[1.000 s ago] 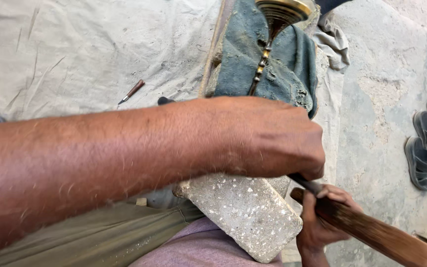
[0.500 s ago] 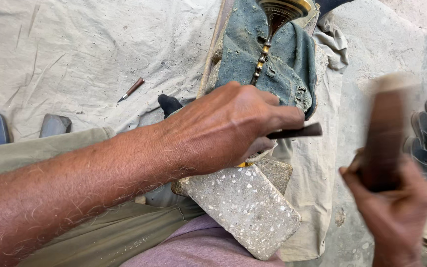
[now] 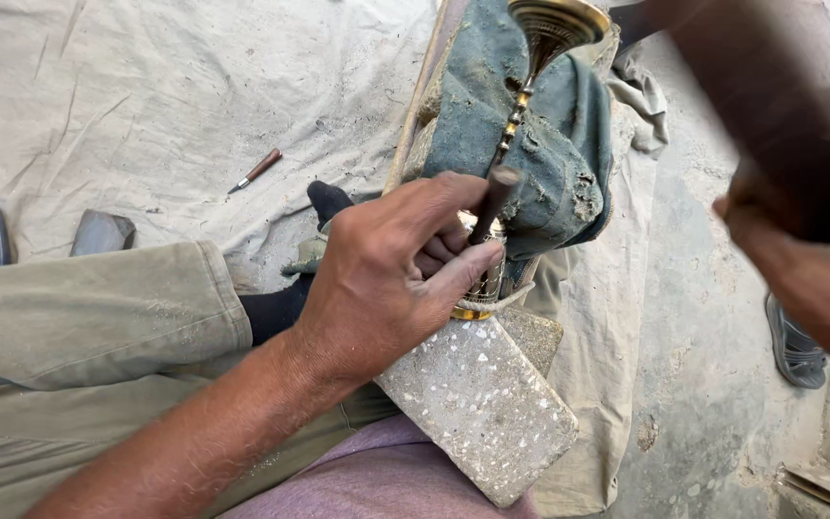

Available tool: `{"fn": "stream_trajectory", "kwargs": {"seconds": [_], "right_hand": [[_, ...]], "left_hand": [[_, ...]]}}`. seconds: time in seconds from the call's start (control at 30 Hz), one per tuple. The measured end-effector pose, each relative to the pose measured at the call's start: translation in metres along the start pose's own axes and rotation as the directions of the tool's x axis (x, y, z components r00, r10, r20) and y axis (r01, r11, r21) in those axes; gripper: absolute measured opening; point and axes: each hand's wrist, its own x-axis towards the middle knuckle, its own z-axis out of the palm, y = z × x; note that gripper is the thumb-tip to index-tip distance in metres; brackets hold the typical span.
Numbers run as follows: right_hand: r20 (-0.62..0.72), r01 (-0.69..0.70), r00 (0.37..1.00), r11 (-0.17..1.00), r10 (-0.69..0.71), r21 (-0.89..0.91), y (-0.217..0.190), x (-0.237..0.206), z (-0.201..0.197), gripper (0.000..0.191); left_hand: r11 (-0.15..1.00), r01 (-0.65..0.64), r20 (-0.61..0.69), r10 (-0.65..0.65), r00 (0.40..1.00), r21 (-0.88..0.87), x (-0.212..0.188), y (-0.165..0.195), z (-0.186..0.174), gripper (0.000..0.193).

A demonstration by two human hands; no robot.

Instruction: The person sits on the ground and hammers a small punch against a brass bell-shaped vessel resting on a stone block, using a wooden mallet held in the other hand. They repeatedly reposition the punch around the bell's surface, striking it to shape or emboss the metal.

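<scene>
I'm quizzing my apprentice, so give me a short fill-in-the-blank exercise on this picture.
1. The left hand grips a dark ____ against the brass piece.
2. The brass piece lies on a crumpled ____ cloth.
3. Under the left hand sits a speckled ____ block.
4. The right hand is raised and looks ____.

Missing words: punch; blue-green; stone; blurred

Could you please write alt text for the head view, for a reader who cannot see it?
A left hand holds a dark punch against a brass piece lying on a green cloth, above a speckled stone block. The right hand is raised and blurred, gripping a dark wooden tool. A small awl lies on the canvas sheet.
</scene>
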Motion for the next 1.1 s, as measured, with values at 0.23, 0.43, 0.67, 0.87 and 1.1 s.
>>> {"fn": "stream_trajectory", "kwargs": {"seconds": [0.23, 0.43, 0.67, 0.87, 1.1], "right_hand": [[0.107, 0.111, 0.99, 0.972, -0.09, -0.209, -0.014, 0.041, -0.013, 0.026], [0.143, 0.001, 0.99, 0.998, 0.008, -0.06, 0.01, 0.022, -0.015, 0.048], [0.036, -0.19, 0.91, 0.337, 0.414, 0.922, 0.003, -0.071, 0.03, 0.045], [0.216, -0.488, 0.761, 0.32, 0.612, 0.812, -0.042, -0.122, 0.061, 0.03], [0.037, -0.521, 0.751, 0.557, 0.659, 0.647, -0.051, -0.157, 0.102, 0.023]], "left_hand": [[0.993, 0.109, -0.173, -0.115, 0.978, -0.045, -0.018, -0.002, 0.013, 0.027], [0.994, -0.101, -0.09, 0.098, 0.991, -0.028, -0.015, -0.005, 0.008, 0.028], [0.961, -0.278, 0.381, 0.256, 0.888, 0.003, 0.035, -0.007, 0.006, 0.039], [0.967, -0.244, 0.647, 0.136, 0.75, 0.08, 0.064, 0.007, 0.009, 0.04], [0.934, -0.355, 0.717, 0.225, 0.66, 0.034, 0.074, 0.021, 0.015, 0.028]]}}
